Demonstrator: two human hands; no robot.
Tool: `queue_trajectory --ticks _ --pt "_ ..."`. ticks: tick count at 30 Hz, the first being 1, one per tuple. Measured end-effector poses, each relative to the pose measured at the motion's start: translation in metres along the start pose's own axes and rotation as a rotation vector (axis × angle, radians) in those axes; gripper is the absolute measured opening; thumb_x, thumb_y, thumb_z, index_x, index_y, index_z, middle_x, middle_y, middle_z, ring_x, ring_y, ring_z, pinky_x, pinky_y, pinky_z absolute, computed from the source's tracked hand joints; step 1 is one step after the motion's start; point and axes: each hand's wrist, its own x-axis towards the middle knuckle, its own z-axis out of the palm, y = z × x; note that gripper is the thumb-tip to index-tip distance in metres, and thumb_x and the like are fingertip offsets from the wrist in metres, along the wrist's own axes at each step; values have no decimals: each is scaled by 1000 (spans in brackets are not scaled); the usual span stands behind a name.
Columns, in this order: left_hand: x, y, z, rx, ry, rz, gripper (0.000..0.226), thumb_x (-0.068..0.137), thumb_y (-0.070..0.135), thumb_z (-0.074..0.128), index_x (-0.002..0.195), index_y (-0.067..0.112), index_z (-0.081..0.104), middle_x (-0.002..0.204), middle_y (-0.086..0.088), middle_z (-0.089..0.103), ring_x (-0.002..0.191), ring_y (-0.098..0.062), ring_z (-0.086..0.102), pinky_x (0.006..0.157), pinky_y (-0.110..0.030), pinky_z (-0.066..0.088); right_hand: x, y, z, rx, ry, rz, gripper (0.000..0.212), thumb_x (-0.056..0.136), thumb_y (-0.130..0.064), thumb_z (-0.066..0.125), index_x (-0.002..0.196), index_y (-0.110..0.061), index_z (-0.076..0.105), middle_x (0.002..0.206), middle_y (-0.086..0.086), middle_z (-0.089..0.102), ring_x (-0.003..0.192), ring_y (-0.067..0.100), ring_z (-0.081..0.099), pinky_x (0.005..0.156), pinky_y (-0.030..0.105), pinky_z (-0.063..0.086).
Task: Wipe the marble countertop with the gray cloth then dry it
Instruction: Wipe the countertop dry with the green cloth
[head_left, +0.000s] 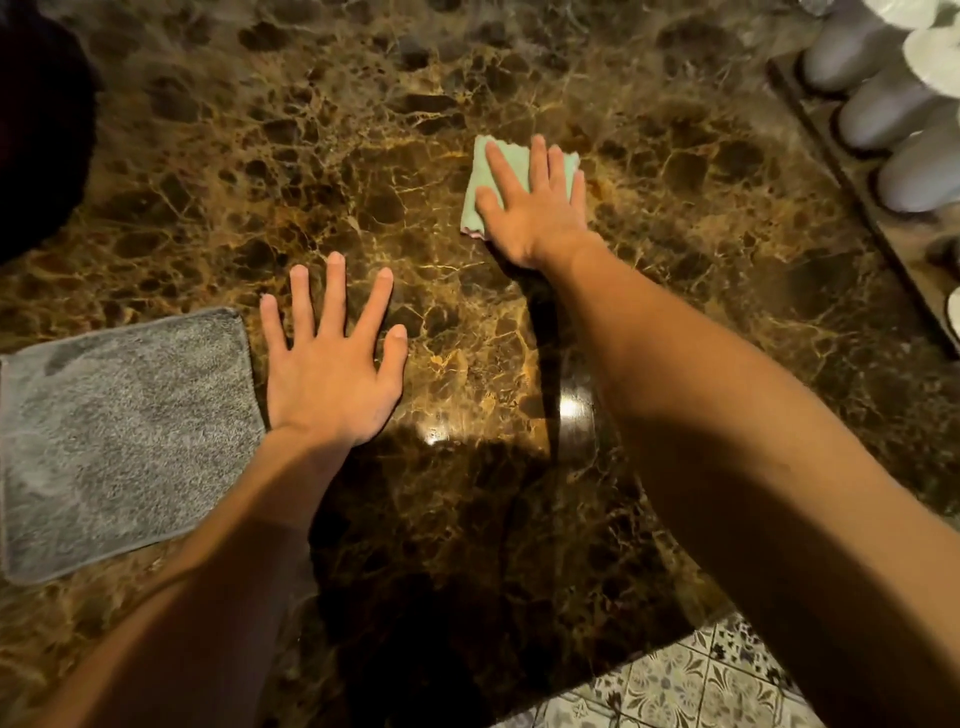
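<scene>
The brown veined marble countertop (415, 130) fills the view. A gray terry cloth (119, 436) lies flat at the left, near the front edge, untouched. My left hand (332, 374) rests flat on the bare marble just right of it, fingers spread, holding nothing. My right hand (535, 208) presses palm-down on a small folded green cloth (480, 176) farther back, right of centre; a pink edge shows at that cloth's near corner. The hand covers most of the green cloth.
A dark marble tray (852, 202) at the right edge carries pale gray bottles (883, 111) and white objects. A dark shape (36, 135) sits at the far left. Patterned floor tiles (691, 686) show beyond the counter's near right corner.
</scene>
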Motion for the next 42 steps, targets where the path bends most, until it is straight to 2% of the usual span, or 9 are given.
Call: queue_trajectory --ticks 8,12,16,20,23,25,30,36,42 --pt "0 1 -1 -3 -5 2 61 103 59 10 162 44 1 173 -4 -8 158 -33 -12 125 -58 -8 -39 5 14 -32 75 -47 63 105 -57 10 164 -39 -1 172 14 -11 158 32 -14 125 57 -9" --pt "-1 1 -3 0 -23 -1 62 103 59 9 162 43 0 173 -4 -9 158 -33 -13 125 -58 -8 -130 13 47 0 140 -110 62 105 -57 10 164 -39 2 172 13 -10 159 30 -11 127 55 -7" --pt "-1 1 -4 -9 -26 14 62 102 60 8 162 43 0 173 -4 -9 158 -34 -12 125 -59 -8 -242 24 78 35 145 -149 59 109 -53 21 164 -40 6 172 16 -5 159 31 -10 127 56 -3" --pt "-1 0 -4 -18 -40 13 63 101 62 6 162 44 0 173 -4 -9 157 -34 -13 125 -59 -9 -333 29 97 56 100 -156 55 110 -47 29 163 -35 22 172 20 5 159 39 3 123 37 -24" --pt "-1 1 -5 -20 -50 10 63 101 61 7 162 44 0 173 -3 -10 157 -34 -14 124 -59 -10 -354 30 103 -8 102 -138 56 109 -47 27 163 -32 26 170 22 15 157 43 13 123 35 -23" --pt "-1 0 -6 -17 -61 4 63 101 61 7 162 43 -1 172 -3 -11 157 -34 -15 124 -59 -11 -351 30 104 -13 110 -150 57 109 -47 30 163 -31 25 170 22 14 157 43 11 124 37 -21" --pt "1 6 -11 -29 -64 17 61 105 57 11 163 40 5 173 -3 -9 157 -39 -9 125 -59 -6 -308 32 100 45 120 -139 58 108 -52 29 164 -41 15 172 17 -7 159 33 -12 126 51 -12" --pt "11 57 -9 -60 -76 133 59 104 56 10 162 43 3 173 -3 -9 158 -35 -10 124 -61 -5 -181 30 67 40 183 -32 61 104 -59 14 163 -44 5 173 13 -5 159 29 -9 127 54 -5" --pt "22 89 3 -62 -74 79 59 103 56 3 160 44 -8 171 -1 -18 155 -38 -20 119 -69 -11 -50 45 18 16 117 82 62 105 -58 14 163 -43 1 173 13 -9 159 31 -12 125 55 -10"
